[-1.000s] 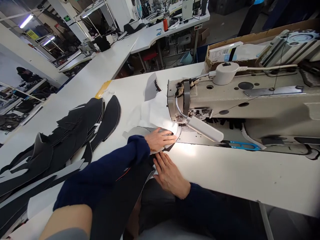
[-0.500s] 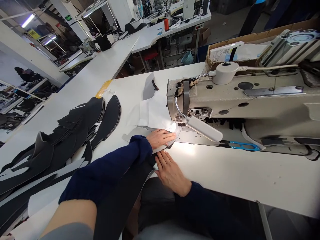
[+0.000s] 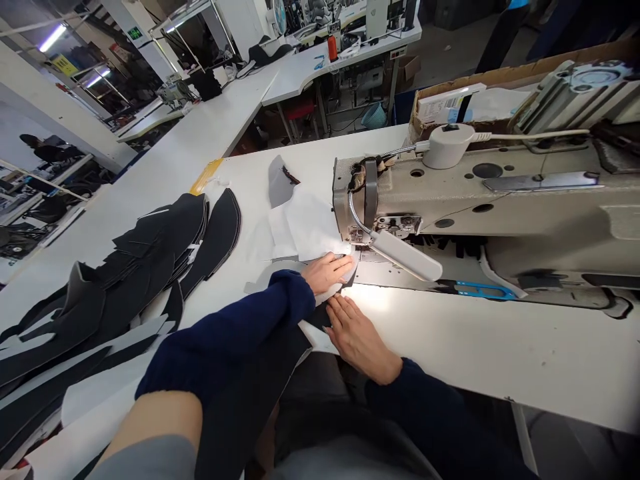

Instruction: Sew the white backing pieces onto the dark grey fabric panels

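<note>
My left hand (image 3: 327,272) lies flat on layered grey and black fabric, its fingertips close to the presser area of the sewing machine (image 3: 540,213). Below it, my right hand (image 3: 357,337) rests with fingers stretched out on the edge of the black fabric piece (image 3: 260,380). That piece runs down from the machine bed towards my lap, partly under my left sleeve. White and grey material (image 3: 310,223) is spread behind the needle area. The needle itself is hidden by the lamp and machine head.
A white clip-on lamp (image 3: 407,255) lights the sewing spot. Blue-handled snips (image 3: 485,290) lie on the machine bed. Stacked black cut pieces (image 3: 165,247) cover the table's left side. Behind the machine stands a cardboard box (image 3: 417,120). A person (image 3: 47,148) sits far left.
My right hand has moved right and slightly up along the fabric edge. My left hand has shifted slightly right, and the material behind the needle has moved left.
</note>
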The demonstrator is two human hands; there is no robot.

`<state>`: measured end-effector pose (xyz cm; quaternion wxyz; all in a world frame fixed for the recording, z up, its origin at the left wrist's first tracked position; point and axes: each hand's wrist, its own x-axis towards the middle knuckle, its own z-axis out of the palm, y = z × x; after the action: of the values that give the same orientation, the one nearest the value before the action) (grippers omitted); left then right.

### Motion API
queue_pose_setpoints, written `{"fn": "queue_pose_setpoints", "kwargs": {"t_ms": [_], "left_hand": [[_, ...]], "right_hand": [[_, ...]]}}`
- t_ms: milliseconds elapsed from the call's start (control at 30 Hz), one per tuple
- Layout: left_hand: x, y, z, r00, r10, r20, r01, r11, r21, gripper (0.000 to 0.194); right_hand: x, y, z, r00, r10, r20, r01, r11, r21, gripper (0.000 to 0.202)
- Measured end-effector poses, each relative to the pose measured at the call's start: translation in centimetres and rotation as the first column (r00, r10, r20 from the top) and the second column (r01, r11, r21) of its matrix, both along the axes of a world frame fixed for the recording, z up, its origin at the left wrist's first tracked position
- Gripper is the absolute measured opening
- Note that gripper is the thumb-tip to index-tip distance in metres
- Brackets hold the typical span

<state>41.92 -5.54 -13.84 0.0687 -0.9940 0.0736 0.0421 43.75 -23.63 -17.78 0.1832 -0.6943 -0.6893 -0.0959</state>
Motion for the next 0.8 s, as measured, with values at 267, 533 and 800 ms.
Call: {"fn": "queue_pose_setpoints", "kwargs": {"t_ms": [267, 533, 800], "left_hand": [[-0.2, 1.9, 2.6, 0.980, -0.159, -0.122, 0.161, 0.987, 0.006, 0.043], [0.9, 3.0, 0.8, 0.983, -0.184, 0.019, 0.181, 0.979, 0.091, 0.031], [2.1, 3.3, -0.1, 0.986, -0.153, 0.065, 0.146, 0.984, 0.097, 0.028]], "right_hand": [[0.8, 0.0, 0.0, 1.000, -0.007, 0.005, 0.007, 1.000, 0.021, 0.035], [0.8, 0.1, -0.4, 1.000, 0.004, 0.009, -0.004, 0.999, 0.034, 0.033], [2.4, 0.1, -0.4, 0.999, -0.021, 0.042, 0.021, 1.000, 0.007, 0.037]]}}
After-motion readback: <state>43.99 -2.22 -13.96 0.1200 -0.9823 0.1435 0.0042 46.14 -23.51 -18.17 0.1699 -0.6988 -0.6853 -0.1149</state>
